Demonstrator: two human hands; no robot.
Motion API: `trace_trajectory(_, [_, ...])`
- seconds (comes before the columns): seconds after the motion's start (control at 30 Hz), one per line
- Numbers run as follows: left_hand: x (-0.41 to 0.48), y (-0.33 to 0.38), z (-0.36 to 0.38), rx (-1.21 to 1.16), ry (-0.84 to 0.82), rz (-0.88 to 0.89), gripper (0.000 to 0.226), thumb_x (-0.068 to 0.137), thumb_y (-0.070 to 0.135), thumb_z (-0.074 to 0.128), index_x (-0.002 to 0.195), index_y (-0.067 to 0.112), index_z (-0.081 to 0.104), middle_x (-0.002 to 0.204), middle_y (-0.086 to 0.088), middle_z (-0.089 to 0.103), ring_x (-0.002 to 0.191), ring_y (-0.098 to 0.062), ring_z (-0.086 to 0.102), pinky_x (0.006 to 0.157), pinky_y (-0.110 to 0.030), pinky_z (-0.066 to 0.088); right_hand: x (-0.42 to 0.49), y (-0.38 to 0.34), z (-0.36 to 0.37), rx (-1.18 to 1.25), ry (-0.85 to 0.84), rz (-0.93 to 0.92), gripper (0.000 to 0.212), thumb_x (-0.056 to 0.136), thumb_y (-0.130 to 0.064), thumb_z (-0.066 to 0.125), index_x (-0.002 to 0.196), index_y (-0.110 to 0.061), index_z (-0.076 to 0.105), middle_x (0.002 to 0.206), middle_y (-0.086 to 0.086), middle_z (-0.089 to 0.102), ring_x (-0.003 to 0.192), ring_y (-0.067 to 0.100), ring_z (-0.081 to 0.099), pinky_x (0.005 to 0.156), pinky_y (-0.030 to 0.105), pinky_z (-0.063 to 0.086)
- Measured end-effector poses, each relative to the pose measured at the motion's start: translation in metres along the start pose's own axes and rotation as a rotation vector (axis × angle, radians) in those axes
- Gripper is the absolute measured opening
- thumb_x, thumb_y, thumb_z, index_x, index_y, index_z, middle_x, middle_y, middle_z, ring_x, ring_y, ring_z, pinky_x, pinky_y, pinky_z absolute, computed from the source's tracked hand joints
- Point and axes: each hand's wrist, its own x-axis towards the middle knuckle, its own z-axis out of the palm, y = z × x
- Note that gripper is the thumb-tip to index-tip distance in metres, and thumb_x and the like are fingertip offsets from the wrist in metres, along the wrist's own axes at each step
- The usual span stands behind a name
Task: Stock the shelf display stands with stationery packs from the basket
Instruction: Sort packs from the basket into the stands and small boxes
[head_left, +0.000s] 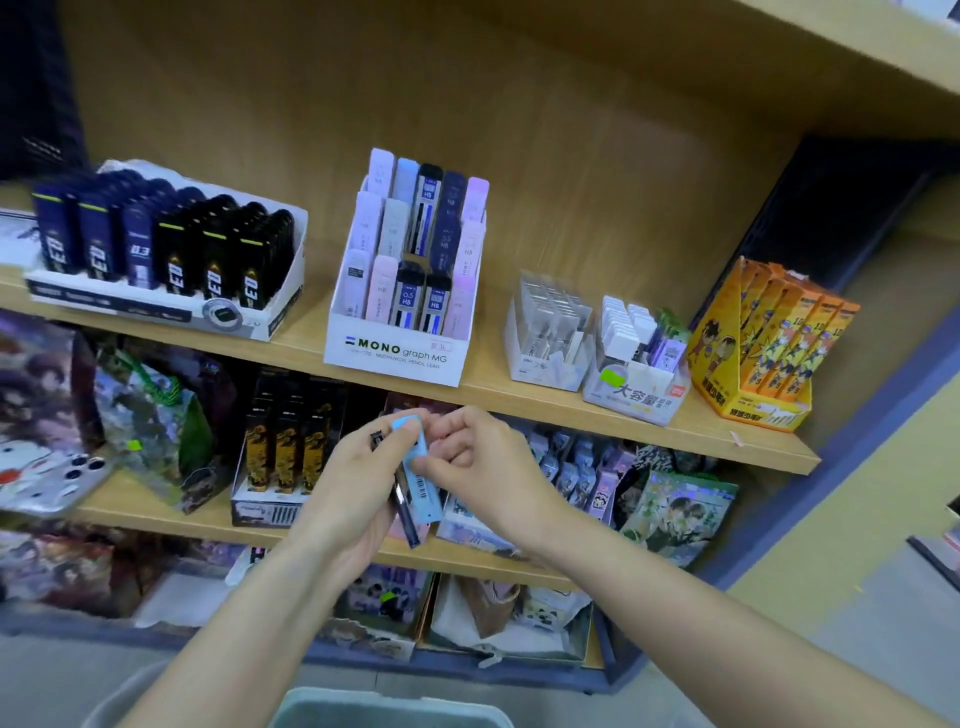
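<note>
My left hand grips a small stack of lead-refill packs, a dark one among them, below the upper shelf's front edge. My right hand pinches the light blue pack at the front of that stack. Straight above, on the upper shelf, stands the white MONO graph MG display stand, filled with pastel and dark refill packs in tiered rows. The rim of a pale basket shows at the bottom edge of the view.
On the upper wooden shelf a tray of dark lead cases sits left of the MONO stand, with two small white refill boxes and an orange display box to its right. Lower shelves hold illustrated packs and boxes.
</note>
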Motion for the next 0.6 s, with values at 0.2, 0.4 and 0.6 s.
trace_trajectory(0.2, [-0.006,0.018,-0.026,0.15,0.204,0.219,0.016,0.102,0.024,0.039,0.104,0.012,0.05,0.086,-0.007,0.062,0.049,-0.007,0.061,0.046,-0.025,0.051,0.009,-0.036,-0.022,-0.183,0.023,-0.145,0.005,0.093,-0.018,0.057,0.097,-0.016,0.057,0.08,-0.005,0.057,0.062,0.004,0.053,0.066,0.019,0.05])
trace_trajectory(0.4, [-0.004,0.042,-0.051,0.212,0.246,0.235,0.021,0.101,0.017,0.044,0.084,0.007,0.035,0.042,0.007,0.028,0.026,-0.004,0.021,0.029,-0.016,0.017,0.044,-0.09,-0.053,-0.013,0.347,-0.319,0.017,0.096,-0.011,0.049,0.09,-0.022,0.039,0.081,-0.002,0.062,0.065,0.003,0.064,0.061,0.019,0.052])
trace_trajectory(0.6, [0.021,0.052,-0.077,-0.02,0.374,-0.071,0.014,0.094,-0.003,0.043,0.083,0.001,0.035,0.058,-0.008,0.033,0.034,-0.018,0.035,0.029,-0.019,0.028,0.09,-0.109,-0.065,-0.056,0.51,-0.39,0.013,0.097,-0.007,0.043,0.101,-0.017,0.036,0.083,-0.007,0.057,0.069,0.001,0.064,0.068,0.022,0.056])
